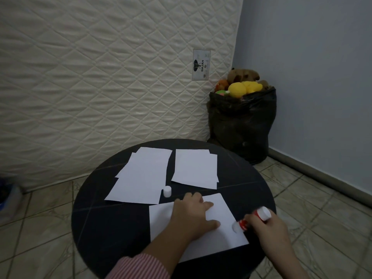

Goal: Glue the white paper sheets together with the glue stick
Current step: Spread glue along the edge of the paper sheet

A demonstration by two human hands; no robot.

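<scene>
A white paper sheet (227, 236) lies near the front of the round black table (112, 224). My left hand (191, 216) rests flat on it, fingers spread, pressing it down. My right hand (267, 228) grips a red and white glue stick (255, 218), tilted, its white tip touching the sheet's right edge. The white cap (167, 191) stands upright on the table beyond the sheet. Two stacks of white sheets lie further back: a left stack (141, 178) and a right stack (196, 168).
A quilted cream mattress (100, 77) leans against the wall behind the table. A black bag (241, 125) full of plush toys stands in the corner at the right. Tiled floor surrounds the table, and a blue wall runs along the right.
</scene>
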